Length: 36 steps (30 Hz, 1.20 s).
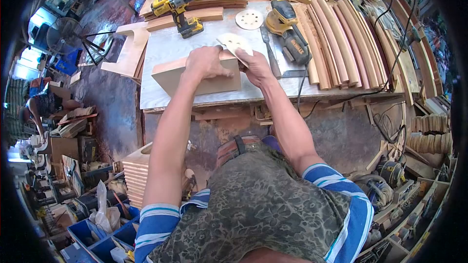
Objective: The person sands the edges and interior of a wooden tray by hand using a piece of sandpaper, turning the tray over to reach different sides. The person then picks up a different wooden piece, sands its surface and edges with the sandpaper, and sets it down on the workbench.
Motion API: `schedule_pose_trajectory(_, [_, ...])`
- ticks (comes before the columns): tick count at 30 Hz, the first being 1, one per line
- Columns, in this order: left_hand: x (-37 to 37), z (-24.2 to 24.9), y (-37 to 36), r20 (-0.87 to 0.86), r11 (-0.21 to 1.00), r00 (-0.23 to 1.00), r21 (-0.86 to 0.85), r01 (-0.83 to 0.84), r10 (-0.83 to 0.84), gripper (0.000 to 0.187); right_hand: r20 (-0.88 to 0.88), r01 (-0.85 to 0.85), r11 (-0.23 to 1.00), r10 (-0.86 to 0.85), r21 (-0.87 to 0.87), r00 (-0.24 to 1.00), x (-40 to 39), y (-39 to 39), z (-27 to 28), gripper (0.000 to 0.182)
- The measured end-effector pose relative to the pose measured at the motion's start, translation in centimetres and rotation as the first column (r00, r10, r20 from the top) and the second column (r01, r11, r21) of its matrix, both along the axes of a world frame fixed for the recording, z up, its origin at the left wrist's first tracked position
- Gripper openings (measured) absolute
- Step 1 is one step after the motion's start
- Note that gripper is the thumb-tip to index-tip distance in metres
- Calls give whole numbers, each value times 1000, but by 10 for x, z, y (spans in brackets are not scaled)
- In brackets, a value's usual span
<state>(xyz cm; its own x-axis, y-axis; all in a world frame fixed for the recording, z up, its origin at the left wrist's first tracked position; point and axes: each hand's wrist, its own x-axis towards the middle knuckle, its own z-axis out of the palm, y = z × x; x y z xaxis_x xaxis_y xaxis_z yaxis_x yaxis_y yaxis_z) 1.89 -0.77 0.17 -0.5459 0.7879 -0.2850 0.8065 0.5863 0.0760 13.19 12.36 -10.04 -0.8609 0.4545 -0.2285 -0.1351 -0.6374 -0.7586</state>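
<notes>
Item: pale rectangular wooden block (195,80), lying on the grey-white plywood benchtop (165,48) near its front edge. Long axis runs roughly 8 to 2 o'clock, far end rising slightly toward 2; broad face up, front side face toward the wearer.

Left hand (204,63): pressed flat on the block's top face, fingers closed down over it, pinning it to the bench.

Right hand (254,65): fingers pinched together on a folded pale sheet of sandpaper (234,44), which meets the block's far right corner at about 1 o'clock.

Handling note, as a judgement: sanding goes best with the block held firmly under the left palm, strokes kept along the long axis, pressure light at the corner so the edge is not rounded unevenly.

Surroundings, outward:
- Steel chisel (270,51), just beside the right hand at 2 o'clock.
- Yellow-and-black corded orbital sander (287,27), at 1 o'clock.
- White round perforated sanding disc (249,19), at 12 o'clock.
- Yellow-and-black cordless drill (180,7), at 11 o'clock.
- Row of curved reddish wooden slats (341,44), at 3 o'clock.
</notes>
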Motion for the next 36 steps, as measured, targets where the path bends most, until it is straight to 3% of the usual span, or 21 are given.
schedule_pose_trajectory(6, [8, 1, -3, -64, 1000, 998, -17, 13, -14, 82, 138, -15, 990, -4, 138, 990, -11, 15, -12, 43])
schedule_pose_trajectory(8, [9, -3, -6, -14, 999, 1000, 48, -8, 9, 85, 130, -102, 973, 76, 207, 989, -1, 15, -6, 41])
schedule_pose_trajectory(12, [18, 5, -6, -11, 997, 999, -60, -52, 51, 79, 114, -105, 987, 92, 117, 989, 12, 2, 14, 40])
schedule_pose_trajectory(14, [17, -1, -9, -67, 999, 998, 43, -6, 9, 77, 214, -59, 947, -11, 316, 977, -2, 13, 7, 42])
schedule_pose_trajectory(23, [30, -7, -22, -86, 991, 996, 132, 3, 8, 74, 278, -97, 939, 2, 329, 961, 15, -3, 20, 46])
schedule_pose_trajectory(26, [30, -7, -24, -81, 993, 997, 119, -4, 13, 72, 234, -35, 965, -28, 260, 972, 14, -10, 20, 50])
schedule_pose_trajectory(31, [35, -10, -32, -105, 981, 994, 188, 37, -17, 68, 251, -55, 953, -23, 299, 968, 38, -30, 21, 51])
schedule_pose_trajectory(33, [40, -9, -32, -122, 977, 992, 204, 57, -32, 67, 200, 18, 937, -93, 348, 975, 22, -23, 20, 42])
schedule_pose_trajectory(36, [42, -9, -34, -112, 981, 994, 191, 29, -7, 65, 149, 3, 959, -47, 282, 988, 25, -24, 3, 44])
